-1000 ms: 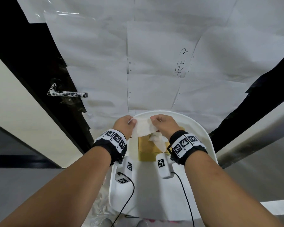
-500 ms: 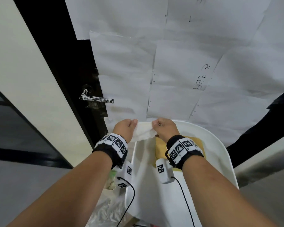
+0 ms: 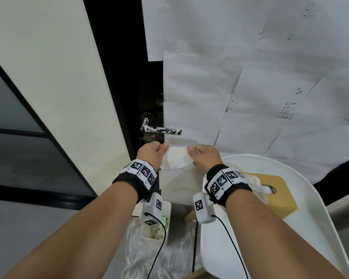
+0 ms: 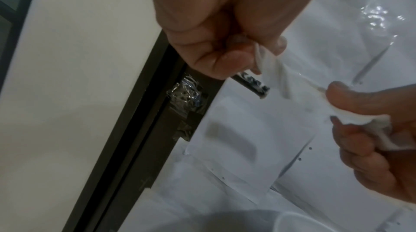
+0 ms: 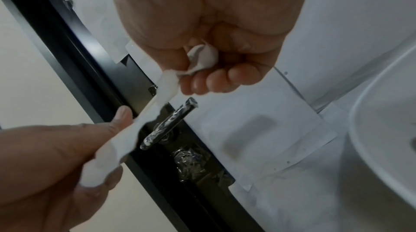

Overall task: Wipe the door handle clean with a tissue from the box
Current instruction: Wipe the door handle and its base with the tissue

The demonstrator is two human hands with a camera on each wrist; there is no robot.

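Observation:
A white tissue is stretched between both hands just below the door handle, a dark lever smeared with white. My left hand pinches the tissue's left end and my right hand grips the right end, bunched in its curled fingers. In the left wrist view the tissue hangs beside the handle. The right wrist view shows the tissue crossing in front of the handle without touching it. The yellow tissue box stands on the white chair seat, a tissue poking out.
The black door is covered with taped white paper sheets. A pale wall lies left of the door frame. Below my wrists stands a small white bin on crumpled clear plastic. Crumpled film wraps the lock under the handle.
Both hands lifted the tissue away from the box and carried it left and up toward the door handle. The view swung left, so the box now lies right of my right wrist.

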